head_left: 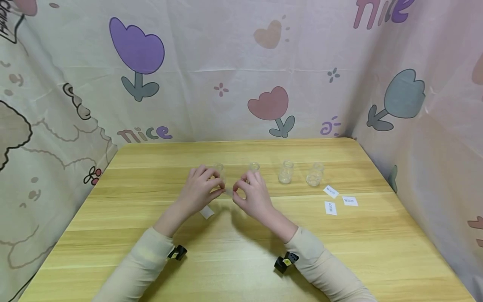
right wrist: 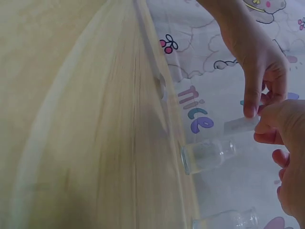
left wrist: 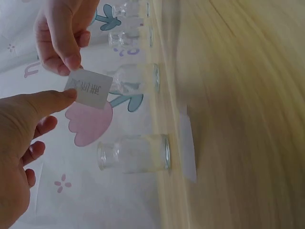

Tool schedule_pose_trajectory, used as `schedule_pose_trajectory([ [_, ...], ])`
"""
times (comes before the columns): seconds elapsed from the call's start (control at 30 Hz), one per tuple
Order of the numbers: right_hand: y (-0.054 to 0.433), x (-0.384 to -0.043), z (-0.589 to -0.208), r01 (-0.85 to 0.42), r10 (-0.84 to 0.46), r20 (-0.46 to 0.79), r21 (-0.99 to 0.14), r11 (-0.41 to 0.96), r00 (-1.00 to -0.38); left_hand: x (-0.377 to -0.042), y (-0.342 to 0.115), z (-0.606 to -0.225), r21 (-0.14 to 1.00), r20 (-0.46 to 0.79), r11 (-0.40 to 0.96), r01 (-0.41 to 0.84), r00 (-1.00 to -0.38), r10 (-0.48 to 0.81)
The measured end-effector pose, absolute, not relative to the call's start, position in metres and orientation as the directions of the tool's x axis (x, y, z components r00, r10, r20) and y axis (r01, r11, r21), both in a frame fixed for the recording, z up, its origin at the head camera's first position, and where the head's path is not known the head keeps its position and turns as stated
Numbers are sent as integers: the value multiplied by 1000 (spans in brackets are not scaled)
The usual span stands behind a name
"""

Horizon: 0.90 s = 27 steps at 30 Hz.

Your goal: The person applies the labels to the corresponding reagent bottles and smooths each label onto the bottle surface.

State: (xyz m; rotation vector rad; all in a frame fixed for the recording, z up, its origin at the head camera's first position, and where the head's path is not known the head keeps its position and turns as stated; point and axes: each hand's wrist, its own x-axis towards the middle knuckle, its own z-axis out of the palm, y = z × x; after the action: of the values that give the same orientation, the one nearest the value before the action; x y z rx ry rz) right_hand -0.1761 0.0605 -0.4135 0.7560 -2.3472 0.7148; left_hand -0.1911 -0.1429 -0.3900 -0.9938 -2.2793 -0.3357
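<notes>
Both hands meet over the table, pinching a small white label (left wrist: pixel 97 89) by its edges. My left hand (head_left: pixel 199 188) has its thumb on one corner, while my right hand (head_left: pixel 254 193) grips another edge between thumb and finger. Dark printed characters show on the label in the left wrist view. Just behind the left hand stands a clear glass bottle (left wrist: pixel 138 155), partly hidden in the head view. A second glass bottle (head_left: pixel 254 166) is behind the right hand. Near the left wrist lies a white paper piece (head_left: pixel 206 212) on the wood.
Two more glass bottles, one (head_left: pixel 286 173) and another (head_left: pixel 315 175), stand further right in the row. In front of them lie three printed white labels (head_left: pixel 330 208). A patterned curtain (head_left: pixel 211 50) hangs behind the wooden table (head_left: pixel 234 268).
</notes>
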Motion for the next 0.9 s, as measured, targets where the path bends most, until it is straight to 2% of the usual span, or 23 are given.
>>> schedule_pose_trajectory([
  [0.2, 62, -175, -415, -641, -361, 621, -310, 702, -696, -196, -149, -393, -85, 659, 653, 752, -449, 603],
  [0.47, 59, -176, -414, -610, -351, 585, -332, 720, -732, -202, -165, -394, -228, 707, 580, 782, -276, 651],
  [0.7, 54, -178, -410, -574, -333, 496, -484, 661, -802, -211, -170, -392, -345, 745, 537, 769, -124, 656],
  [0.9, 53, -180, -403, -477, -381, 298, -661, 579, -875, -214, -172, -393, -386, 742, 518, 763, -77, 666],
])
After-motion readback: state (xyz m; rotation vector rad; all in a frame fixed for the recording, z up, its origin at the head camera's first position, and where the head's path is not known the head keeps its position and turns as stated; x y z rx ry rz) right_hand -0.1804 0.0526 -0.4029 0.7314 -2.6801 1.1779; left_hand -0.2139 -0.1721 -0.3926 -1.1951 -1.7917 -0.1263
